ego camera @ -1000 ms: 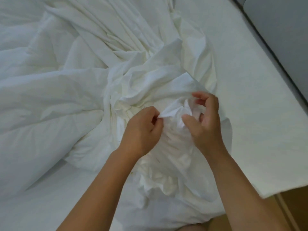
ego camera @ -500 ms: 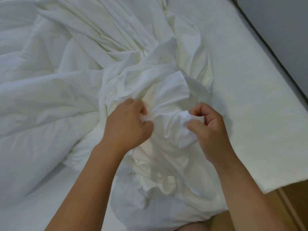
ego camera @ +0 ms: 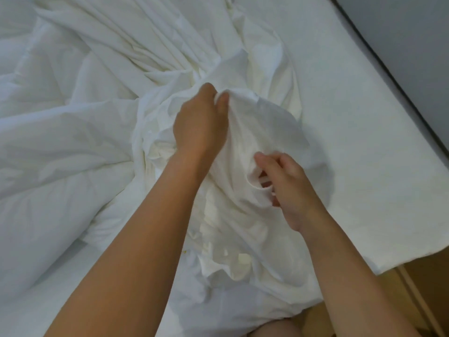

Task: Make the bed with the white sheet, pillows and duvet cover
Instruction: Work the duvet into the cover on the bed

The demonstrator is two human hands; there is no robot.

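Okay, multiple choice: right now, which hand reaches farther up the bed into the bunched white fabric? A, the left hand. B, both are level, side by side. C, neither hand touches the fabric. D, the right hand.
A: the left hand pinches a fold of the bunched white fabric well up the bed, while the right hand grips the fabric lower down, nearer the person.

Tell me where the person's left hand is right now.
In the head view it is at centre, left hand gripping a fold of the bunched white fabric, above and left of the right hand.
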